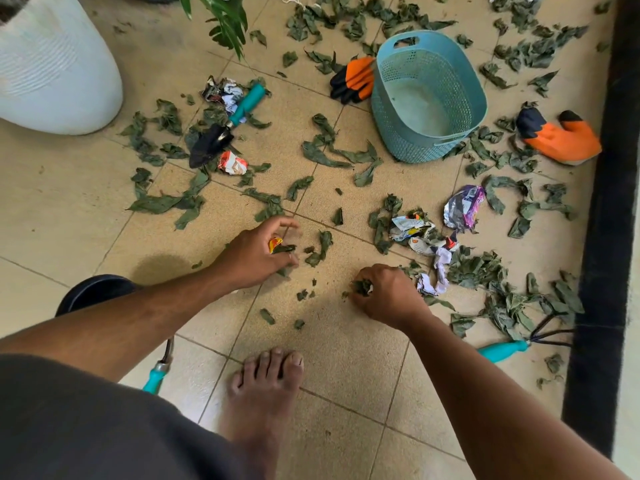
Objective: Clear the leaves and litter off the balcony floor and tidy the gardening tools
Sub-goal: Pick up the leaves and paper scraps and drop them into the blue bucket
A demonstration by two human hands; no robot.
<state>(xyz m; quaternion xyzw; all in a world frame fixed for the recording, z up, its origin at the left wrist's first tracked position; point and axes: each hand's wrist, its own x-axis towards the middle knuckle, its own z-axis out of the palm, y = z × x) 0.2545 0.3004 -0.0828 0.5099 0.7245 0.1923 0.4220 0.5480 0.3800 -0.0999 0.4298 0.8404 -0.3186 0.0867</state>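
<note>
Basket (429, 98) lying open, holding nothing visible. Leaves (325, 150) strewn all round basket. Left hand (256, 254), well short of basket, pinching small wrapper and leaf. Right hand (388, 296), likewise short, fisted round leaves. Best gathering full handfuls before any trip to basket.

Dry green leaves (322, 152) and crumpled wrappers (462, 207) lie scattered across the tan tiles around a tilted teal basket (427, 95) at far right, with a teal-handled trowel (227, 124) far left, orange gloves (562, 136) flanking the basket, and a hand rake (519, 346) near right.
</note>
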